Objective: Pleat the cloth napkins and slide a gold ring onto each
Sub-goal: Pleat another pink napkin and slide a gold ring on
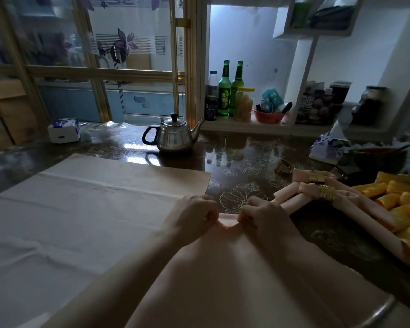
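Napkin (pixel 69 209) is pale peach with faint creases, spread flat on the glossy tabletop (pixel 246 157). Left hand (pixel 192 216) and right hand (pixel 263 216) both grip its right edge, pinching up a small fold between them. Loose gold ring (pixel 282 166) sits beyond.

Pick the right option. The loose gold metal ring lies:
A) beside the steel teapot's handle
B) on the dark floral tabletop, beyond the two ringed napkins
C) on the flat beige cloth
B: the loose gold metal ring rests on the dark floral tabletop, just beyond the two ringed peach napkins.
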`<state>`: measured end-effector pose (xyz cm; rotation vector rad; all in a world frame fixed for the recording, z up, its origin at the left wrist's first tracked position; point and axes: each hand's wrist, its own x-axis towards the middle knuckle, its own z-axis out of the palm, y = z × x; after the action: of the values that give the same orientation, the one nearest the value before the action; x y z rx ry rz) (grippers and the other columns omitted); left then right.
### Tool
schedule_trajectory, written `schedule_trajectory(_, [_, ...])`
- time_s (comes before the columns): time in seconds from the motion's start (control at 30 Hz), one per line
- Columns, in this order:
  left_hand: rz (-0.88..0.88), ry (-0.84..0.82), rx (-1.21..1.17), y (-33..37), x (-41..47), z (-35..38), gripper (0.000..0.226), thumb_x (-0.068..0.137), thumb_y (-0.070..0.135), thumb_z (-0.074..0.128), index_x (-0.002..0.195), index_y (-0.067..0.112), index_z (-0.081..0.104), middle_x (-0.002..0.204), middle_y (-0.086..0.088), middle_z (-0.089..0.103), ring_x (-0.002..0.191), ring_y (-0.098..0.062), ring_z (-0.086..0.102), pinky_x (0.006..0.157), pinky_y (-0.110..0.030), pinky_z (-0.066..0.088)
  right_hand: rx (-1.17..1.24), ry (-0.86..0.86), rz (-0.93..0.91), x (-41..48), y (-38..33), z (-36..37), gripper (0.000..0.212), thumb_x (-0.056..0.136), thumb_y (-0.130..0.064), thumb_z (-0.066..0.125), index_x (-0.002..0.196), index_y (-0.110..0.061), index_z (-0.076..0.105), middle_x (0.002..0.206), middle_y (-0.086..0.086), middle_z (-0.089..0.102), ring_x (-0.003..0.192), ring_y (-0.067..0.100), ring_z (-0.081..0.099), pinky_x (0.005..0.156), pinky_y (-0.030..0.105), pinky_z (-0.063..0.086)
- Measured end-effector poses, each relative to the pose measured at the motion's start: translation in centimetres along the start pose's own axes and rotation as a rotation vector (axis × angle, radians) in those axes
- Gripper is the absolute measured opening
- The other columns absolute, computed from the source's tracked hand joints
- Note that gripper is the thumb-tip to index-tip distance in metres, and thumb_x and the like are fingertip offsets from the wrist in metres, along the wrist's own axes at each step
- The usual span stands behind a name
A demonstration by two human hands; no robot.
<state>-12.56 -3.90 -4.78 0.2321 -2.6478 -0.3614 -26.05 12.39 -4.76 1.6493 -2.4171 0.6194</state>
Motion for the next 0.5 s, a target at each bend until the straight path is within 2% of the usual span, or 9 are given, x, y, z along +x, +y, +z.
schedule_trajectory(0.13, [-0.001,-0.023,0.003,0.1,-0.5,-0.2,0.010,0.080,0.021,0.066,0.082,0.026,0.074,0.088,0.009,0.066,0.069,-0.010,0.060,0.064,-0.027,0.050,-0.034,0.005,0.005,0.1,0.1,0.2,0.011,0.084,-0.018,0.063,0.081,-0.026,0.069,0.086,-0.006,0.058,0.079,0.019,0.060,0.064,0.031,0.044])
schedule_trajectory(0.23, [-0.045,-0.041,-0.013,-0.3,-0.4,-0.1,0.022,0.083,0.038,0.060,0.082,0.022,0.075,0.088,0.007,0.067,0.068,-0.011,0.060,0.065,-0.031,0.052,-0.019,-0.019,0.012,0.3,0.2,0.0,0.011,0.086,-0.022,0.062,0.082,-0.026,0.071,0.090,-0.006,0.059,0.082,0.018,0.061,0.070,0.033,0.048])
schedule_trajectory(0.3, [-0.137,-0.037,-0.041,-0.4,0.1,-0.1,0.028,0.085,0.045,0.062,0.080,0.021,0.075,0.086,0.005,0.069,0.070,-0.011,0.062,0.068,-0.032,0.053,-0.037,-0.048,0.023,0.6,0.0,-0.2,0.011,0.086,-0.026,0.062,0.085,-0.025,0.073,0.092,-0.005,0.061,0.087,0.017,0.061,0.074,0.031,0.048])
schedule_trajectory(0.4, [-0.277,-0.069,-0.057,-0.3,1.5,-0.4,0.014,0.077,0.037,0.077,0.081,0.024,0.074,0.085,0.006,0.072,0.077,-0.010,0.065,0.073,-0.030,0.053,-0.066,-0.088,0.069,1.5,-0.6,-0.8,0.022,0.084,-0.040,0.062,0.088,-0.023,0.076,0.092,-0.003,0.063,0.089,0.015,0.060,0.078,0.027,0.044])
schedule_trajectory(0.5, [-0.295,-0.200,-0.019,0.1,2.7,-0.8,0.016,0.076,0.028,0.077,0.088,0.024,0.069,0.093,0.007,0.070,0.085,-0.012,0.064,0.074,-0.027,0.050,-0.126,-0.176,0.106,2.6,-0.9,-1.4,0.029,0.085,-0.051,0.062,0.089,-0.025,0.075,0.096,-0.004,0.066,0.094,0.013,0.059,0.084,0.029,0.045])
